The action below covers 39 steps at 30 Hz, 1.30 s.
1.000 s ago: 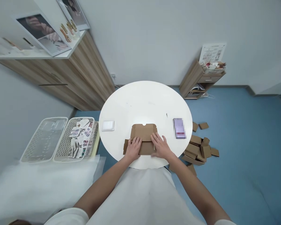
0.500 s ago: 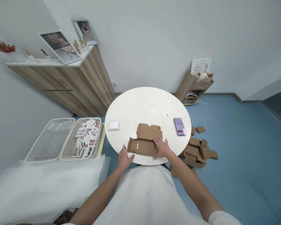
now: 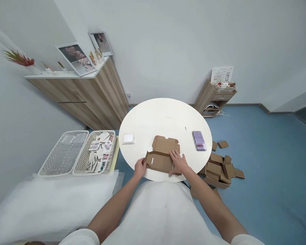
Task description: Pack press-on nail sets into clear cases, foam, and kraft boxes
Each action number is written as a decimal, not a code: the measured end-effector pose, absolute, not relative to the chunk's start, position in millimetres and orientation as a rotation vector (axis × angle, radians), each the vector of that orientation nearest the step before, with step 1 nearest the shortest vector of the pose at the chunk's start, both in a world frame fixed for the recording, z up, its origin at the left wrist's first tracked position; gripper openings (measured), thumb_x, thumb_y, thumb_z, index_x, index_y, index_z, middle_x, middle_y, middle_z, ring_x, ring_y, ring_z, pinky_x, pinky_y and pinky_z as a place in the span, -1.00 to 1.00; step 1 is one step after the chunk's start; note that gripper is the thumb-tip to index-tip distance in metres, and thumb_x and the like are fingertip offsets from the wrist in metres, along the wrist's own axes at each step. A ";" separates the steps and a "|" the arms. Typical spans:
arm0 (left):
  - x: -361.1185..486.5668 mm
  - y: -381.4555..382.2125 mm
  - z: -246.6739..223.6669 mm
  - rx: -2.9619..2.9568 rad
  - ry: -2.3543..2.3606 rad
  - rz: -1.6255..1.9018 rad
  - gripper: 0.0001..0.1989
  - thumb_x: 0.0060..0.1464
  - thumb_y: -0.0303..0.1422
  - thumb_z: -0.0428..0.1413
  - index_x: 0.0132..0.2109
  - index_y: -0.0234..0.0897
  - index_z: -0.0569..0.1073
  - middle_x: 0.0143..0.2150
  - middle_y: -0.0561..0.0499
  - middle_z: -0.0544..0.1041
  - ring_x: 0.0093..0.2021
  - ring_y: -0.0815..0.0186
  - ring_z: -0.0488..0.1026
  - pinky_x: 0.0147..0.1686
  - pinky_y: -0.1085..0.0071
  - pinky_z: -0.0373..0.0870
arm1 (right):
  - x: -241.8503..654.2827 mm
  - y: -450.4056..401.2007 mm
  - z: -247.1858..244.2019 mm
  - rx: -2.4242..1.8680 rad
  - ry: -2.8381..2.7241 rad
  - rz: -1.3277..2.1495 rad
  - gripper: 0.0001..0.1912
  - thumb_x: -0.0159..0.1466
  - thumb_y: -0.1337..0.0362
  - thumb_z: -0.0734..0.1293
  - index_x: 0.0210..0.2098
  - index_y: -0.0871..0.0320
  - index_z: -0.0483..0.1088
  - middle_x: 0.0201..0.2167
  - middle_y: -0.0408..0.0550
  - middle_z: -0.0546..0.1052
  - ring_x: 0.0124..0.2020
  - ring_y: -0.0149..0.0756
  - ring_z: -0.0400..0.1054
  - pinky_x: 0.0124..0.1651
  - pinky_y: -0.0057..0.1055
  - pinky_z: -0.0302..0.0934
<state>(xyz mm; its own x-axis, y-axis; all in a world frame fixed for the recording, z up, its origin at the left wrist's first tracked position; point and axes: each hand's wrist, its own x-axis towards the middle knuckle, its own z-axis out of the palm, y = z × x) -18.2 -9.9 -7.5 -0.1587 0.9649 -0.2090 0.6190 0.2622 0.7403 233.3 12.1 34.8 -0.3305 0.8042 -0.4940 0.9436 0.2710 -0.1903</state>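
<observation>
An unfolded brown cardboard box lies on the white round table near its front edge, its lid panel laid out away from me. At the box's left end my left hand pinches a side flap between thumb and fingers, and that flap stands partly raised. My right hand rests with spread fingers on the right end of the box, covering part of it. A white slit shows in the base panel.
A small white pack lies at the table's left, and a blurred purple stack at its right. Folded cardboard boxes pile on the floor to the right. Left of the table stands a white basket of small packets.
My left hand has closed on the box's left flap, where before it was open beside it. The flap has tilted up. My right hand stays on the box; the whole view has shifted slightly.
</observation>
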 end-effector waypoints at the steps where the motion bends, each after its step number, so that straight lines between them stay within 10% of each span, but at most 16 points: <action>1: -18.2 -9.1 -6.6 1.442 1.866 0.677 -0.74 -0.02 -0.47 -0.05 -0.15 -0.35 0.39 -0.23 -0.11 0.45 -0.23 0.29 0.39 -0.23 0.39 0.30 | 232.9 11.7 34.7 1.603 2.244 -0.656 0.35 -0.32 -0.22 0.34 0.22 0.13 -0.49 0.27 0.04 -0.34 0.24 0.04 -0.60 0.12 0.14 -0.46; 15: 1.5 -15.9 10.2 1.470 1.685 0.664 -0.61 0.00 -0.19 -0.02 -0.06 -0.31 0.32 -0.11 -0.10 0.39 -0.22 0.30 0.38 -0.28 0.41 0.33 | 218.8 9.5 30.9 1.631 2.209 -0.640 0.38 -0.36 -0.21 0.36 0.22 0.14 -0.49 0.27 0.06 -0.34 0.24 0.04 -0.57 0.12 0.09 -0.36; 33: 1.5 -0.1 7.7 1.764 1.811 0.167 -0.82 -0.02 -0.45 -0.09 -0.27 -0.28 0.37 -0.26 -0.11 0.45 -0.21 0.18 0.39 -0.33 0.38 0.23 | 211.7 -5.8 29.6 1.550 2.224 -0.621 0.34 -0.29 -0.22 0.33 0.22 0.18 -0.49 0.27 0.10 -0.35 0.25 0.02 -0.55 0.15 0.03 -0.38; 39: -21.2 -12.9 13.3 1.714 1.626 0.327 -0.33 -0.05 -0.12 -0.01 0.17 -0.30 0.03 -0.06 -0.12 0.35 -0.26 0.28 0.39 -0.25 0.39 0.27 | 209.5 -3.3 33.6 1.545 2.251 -0.636 0.32 -0.29 -0.21 0.34 0.22 0.16 -0.47 0.27 0.09 -0.32 0.25 0.03 -0.54 0.15 0.02 -0.38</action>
<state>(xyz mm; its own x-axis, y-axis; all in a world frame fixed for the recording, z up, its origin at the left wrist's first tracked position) -21.2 -12.9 13.3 0.1645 0.9405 -0.2974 0.7521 0.0755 0.6547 209.5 -3.3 33.6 -0.3528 0.7847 -0.5097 0.9354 0.3093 -0.1712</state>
